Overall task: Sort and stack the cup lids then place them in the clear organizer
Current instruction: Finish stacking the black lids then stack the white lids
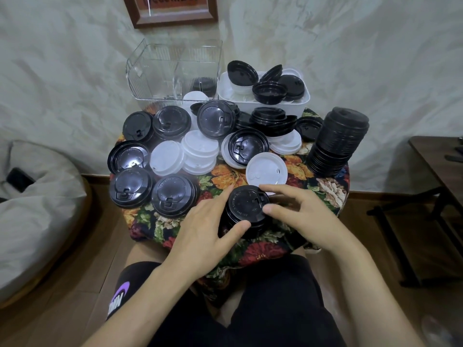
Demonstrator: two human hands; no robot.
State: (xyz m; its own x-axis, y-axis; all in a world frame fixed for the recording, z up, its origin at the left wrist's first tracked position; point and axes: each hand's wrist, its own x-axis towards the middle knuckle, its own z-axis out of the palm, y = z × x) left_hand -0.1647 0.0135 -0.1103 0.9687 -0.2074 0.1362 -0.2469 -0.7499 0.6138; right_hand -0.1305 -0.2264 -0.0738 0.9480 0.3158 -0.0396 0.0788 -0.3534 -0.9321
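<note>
A short stack of black cup lids [246,205] stands near the front edge of the small table. My left hand [208,226] grips its left side, thumb across the front. My right hand [298,216] holds its right side with thumb and fingers curled round the rim. A single white lid [266,170] lies just behind the stack. Several loose black lids [172,195] and white lids [199,151] cover the table's left and middle. A tall black lid stack [338,144] stands at the right. The clear organizer [160,71] sits at the back left with a few lids inside.
A white bin [298,102] at the back right holds mixed black and white lids. The table wears a floral cloth [328,191]. A grey beanbag [37,209] is to the left, a dark wooden table [436,166] to the right, and my legs lie below.
</note>
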